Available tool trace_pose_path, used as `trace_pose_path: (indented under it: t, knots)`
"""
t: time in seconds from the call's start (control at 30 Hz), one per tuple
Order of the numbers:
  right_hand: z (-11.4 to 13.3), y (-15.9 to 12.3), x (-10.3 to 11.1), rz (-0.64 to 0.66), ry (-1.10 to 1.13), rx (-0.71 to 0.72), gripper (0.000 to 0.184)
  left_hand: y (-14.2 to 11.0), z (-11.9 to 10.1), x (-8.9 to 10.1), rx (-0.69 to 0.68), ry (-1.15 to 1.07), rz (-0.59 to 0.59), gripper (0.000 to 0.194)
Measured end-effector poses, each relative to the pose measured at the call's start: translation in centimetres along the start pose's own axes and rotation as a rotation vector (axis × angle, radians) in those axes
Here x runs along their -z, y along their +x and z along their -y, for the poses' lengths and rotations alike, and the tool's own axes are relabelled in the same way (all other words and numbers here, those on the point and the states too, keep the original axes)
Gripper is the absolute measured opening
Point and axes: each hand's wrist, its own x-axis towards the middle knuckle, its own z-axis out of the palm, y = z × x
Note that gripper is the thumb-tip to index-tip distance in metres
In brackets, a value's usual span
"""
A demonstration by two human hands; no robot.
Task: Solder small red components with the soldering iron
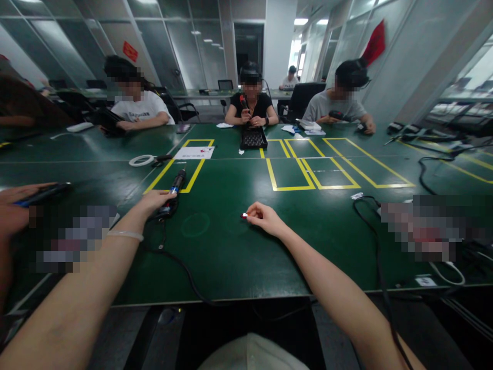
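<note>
My left hand [154,203] closes on a black electric screwdriver [177,183] with a blue band, lying on or just above the green table; some of its fingers are hidden. The tool's tip points away from me, and a black cable [181,262] runs across the table near my left hand. In front of me, my right hand [264,217] pinches a small red piece [244,216] with a bright white spot between thumb and fingers. That piece is too small to make out its kind.
Yellow tape rectangles [292,188] mark the green table [231,267]. Past them stands a black tray [253,139] of small parts before a seated person. A white sheet [194,152] and coiled white cable [141,161] lie left. Other people sit around; cables [379,246] trail at right.
</note>
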Motion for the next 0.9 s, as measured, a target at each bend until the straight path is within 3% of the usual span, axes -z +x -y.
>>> trace_pose_path:
  t: [0.13, 0.27, 0.67, 0.77, 0.9]
  knots:
    - [0.1, 0.0, -0.1, 0.005, -0.021, -0.008, 0.021, -0.2, -1.0, -0.7, 0.177, 0.023, 0.122, 0.044]
    - [0.0, -0.1, -0.3, 0.012, -0.034, 0.001, 0.021, -1.8, -3.1, -2.1, 0.191, -0.051, 0.193, 0.046]
    - [0.8, -0.3, -0.2, 0.054, -0.221, 0.007, 0.012, -9.0, -15.6, -8.2, -0.082, -0.130, 0.279, 0.071]
    - [1.1, -0.4, 0.2, 0.093, -0.260, -0.004, 0.013, -9.9, -17.6, -8.7, -0.147, -0.098, 0.294, 0.071]
    - [1.4, -0.5, 0.2, 0.130, -0.295, -0.012, 0.013, -10.9, -18.3, -8.8, -0.209, -0.059, 0.260, 0.061]
